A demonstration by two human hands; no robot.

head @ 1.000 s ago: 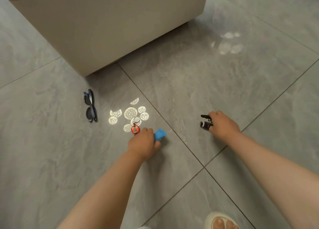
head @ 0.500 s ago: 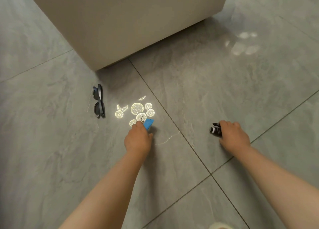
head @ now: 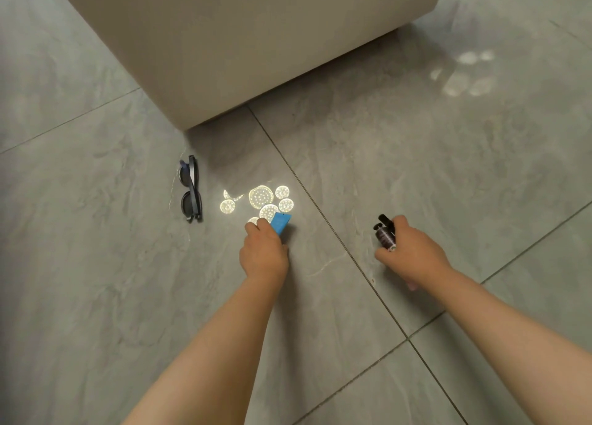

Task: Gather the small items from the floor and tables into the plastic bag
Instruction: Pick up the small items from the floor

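My left hand [head: 264, 253] is closed low over the grey tile floor, gripping a small blue card-like piece [head: 281, 222] that sticks out past the fingers. The red keyring seen before is hidden inside that fist. My right hand [head: 413, 253] is closed around a small dark bottle [head: 384, 236] and a black clip-like item [head: 385, 220] poking out above it. A pair of black sunglasses [head: 191, 189] lies folded on the floor to the left of my left hand. No plastic bag is in view.
A large beige block of furniture [head: 243, 40] stands on the floor just beyond the sunglasses. Bright round light reflections [head: 261, 197] glow on the tile [head: 416, 155] beside my left hand.
My left hand has closed over the red keyring, which no longer shows, and keeps the blue piece. My right hand has lifted its dark bottle and clip slightly. The view has shifted forward.
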